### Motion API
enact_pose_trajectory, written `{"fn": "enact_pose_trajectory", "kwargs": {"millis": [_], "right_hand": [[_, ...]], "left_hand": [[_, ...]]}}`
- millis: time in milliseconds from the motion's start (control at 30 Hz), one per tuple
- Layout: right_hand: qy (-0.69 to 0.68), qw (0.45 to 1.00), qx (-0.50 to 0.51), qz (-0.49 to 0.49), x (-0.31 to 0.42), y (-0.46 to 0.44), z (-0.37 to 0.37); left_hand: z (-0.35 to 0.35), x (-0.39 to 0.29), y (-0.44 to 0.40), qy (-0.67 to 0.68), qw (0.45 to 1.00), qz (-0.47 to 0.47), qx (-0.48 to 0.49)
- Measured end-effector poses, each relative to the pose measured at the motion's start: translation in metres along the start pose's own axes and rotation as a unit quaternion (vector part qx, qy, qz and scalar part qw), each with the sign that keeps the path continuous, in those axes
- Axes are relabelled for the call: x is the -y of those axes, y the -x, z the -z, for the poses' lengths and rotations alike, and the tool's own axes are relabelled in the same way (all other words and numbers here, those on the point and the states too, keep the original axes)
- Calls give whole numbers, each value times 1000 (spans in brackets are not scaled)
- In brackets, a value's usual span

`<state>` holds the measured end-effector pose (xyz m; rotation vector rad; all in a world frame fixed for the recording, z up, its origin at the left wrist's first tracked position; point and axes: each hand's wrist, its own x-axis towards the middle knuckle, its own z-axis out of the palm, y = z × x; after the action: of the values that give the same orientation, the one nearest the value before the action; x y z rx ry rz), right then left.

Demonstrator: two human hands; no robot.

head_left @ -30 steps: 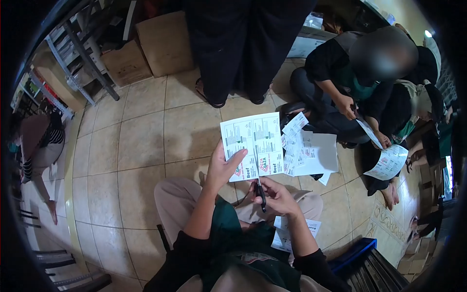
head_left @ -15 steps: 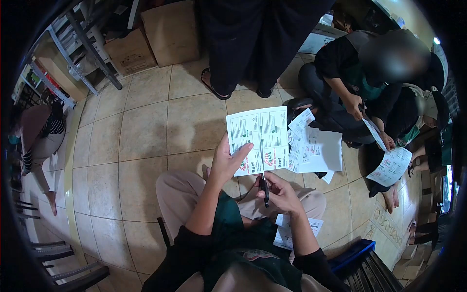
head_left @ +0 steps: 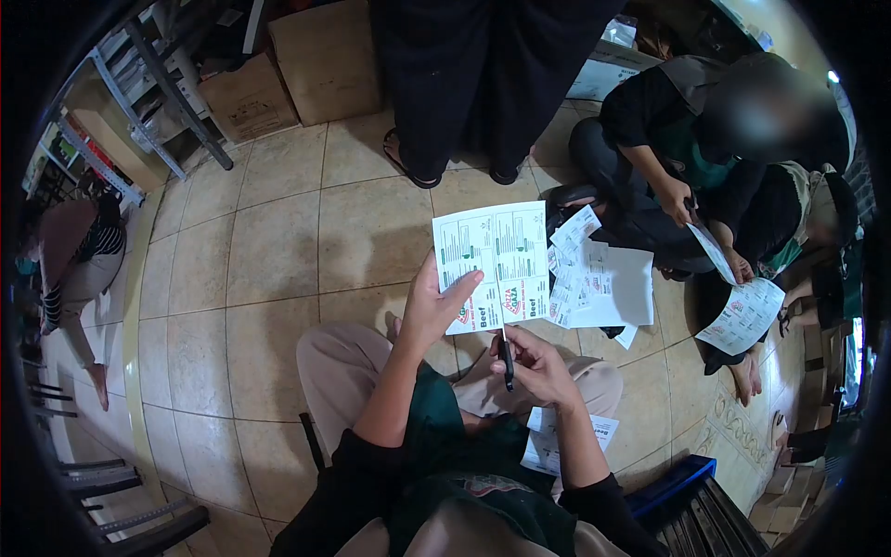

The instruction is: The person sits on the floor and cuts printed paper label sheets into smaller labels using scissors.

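My left hand [head_left: 440, 301] pinches a printed sheet of labels [head_left: 492, 251], thumb on top, and holds it up over my crossed legs. Green and red print on it reads "Pizza Gaza" and "Beef". Black-handled scissors [head_left: 507, 362] are in my right hand [head_left: 540, 368], closed around the handles. Their blades meet the sheet's lower edge, between two label columns; how far they are open cannot be made out. More printed pieces [head_left: 566, 440] lie on my lap beneath my right forearm.
Cut labels [head_left: 577, 265] and a white sheet [head_left: 624, 288] lie on the tiled floor to the right. A seated co-worker [head_left: 682, 167] holds a printed sheet [head_left: 742, 316]. Another person's dark-clothed legs [head_left: 483, 93] stand ahead. Cardboard boxes [head_left: 325, 65] and a blue-edged crate [head_left: 687, 483] are nearby.
My hands, the sheet and the scissors stay almost in place, with only a very slight shift. The co-worker's head and sheet have moved slightly.
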<state>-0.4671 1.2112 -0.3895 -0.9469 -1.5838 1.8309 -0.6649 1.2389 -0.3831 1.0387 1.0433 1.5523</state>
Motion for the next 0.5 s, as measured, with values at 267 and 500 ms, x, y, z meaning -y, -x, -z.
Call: {"fn": "enact_pose_trajectory", "kwargs": {"millis": [267, 500], "right_hand": [[-22, 1000, -8, 4, -1, -6, -1], [-48, 999, 4, 22, -3, -7, 1]], "left_hand": [[-3, -4, 2, 8, 999, 30, 10], [-4, 1, 1, 12, 1000, 6, -9]]}}
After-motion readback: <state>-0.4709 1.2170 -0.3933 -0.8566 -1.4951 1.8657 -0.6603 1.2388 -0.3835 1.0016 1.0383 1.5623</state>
